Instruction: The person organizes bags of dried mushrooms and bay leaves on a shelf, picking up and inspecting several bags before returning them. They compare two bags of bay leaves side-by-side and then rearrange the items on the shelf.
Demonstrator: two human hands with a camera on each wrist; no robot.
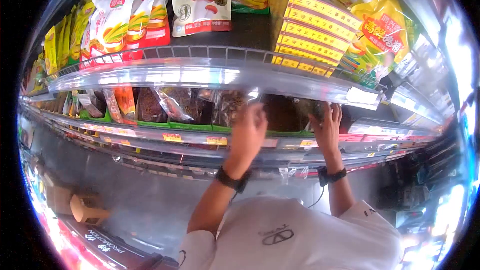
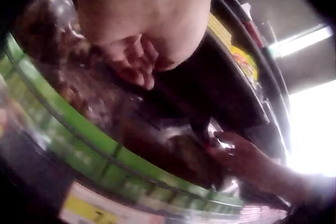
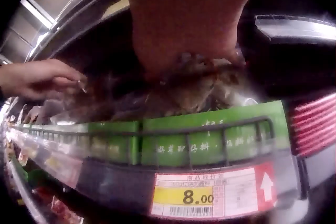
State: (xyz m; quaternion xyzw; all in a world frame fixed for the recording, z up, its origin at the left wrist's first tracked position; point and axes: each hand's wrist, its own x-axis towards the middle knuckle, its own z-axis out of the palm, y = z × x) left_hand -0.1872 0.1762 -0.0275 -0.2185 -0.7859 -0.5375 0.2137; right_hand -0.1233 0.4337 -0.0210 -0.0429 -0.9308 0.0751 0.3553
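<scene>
Above clear packets of dark brown goods (image 1: 230,105) (image 2: 79,90), my left hand (image 1: 250,130) (image 2: 139,58) (image 3: 44,79) hangs with loosely bent fingers and nothing visible in them. At the right end of the same shelf row, my right hand (image 1: 327,130) (image 2: 244,158) (image 3: 186,29) reaches over a clear packet of pale brown pieces (image 3: 194,90). Its fingers look extended and the thumb apart in the head view; the fingertips are partly hidden in the right wrist view. A dark brown packed item (image 1: 282,112) lies between the hands.
Green display boxes (image 1: 192,126) (image 3: 210,137) and a wire rail front the packets, with price tags (image 3: 184,195) below. Overhead, a shelf edge (image 1: 200,76) crosses close to both hands; it bears seasoning bags (image 1: 202,5) and stacked yellow boxes (image 1: 315,35). Red-striped goods (image 3: 317,124) sit far right.
</scene>
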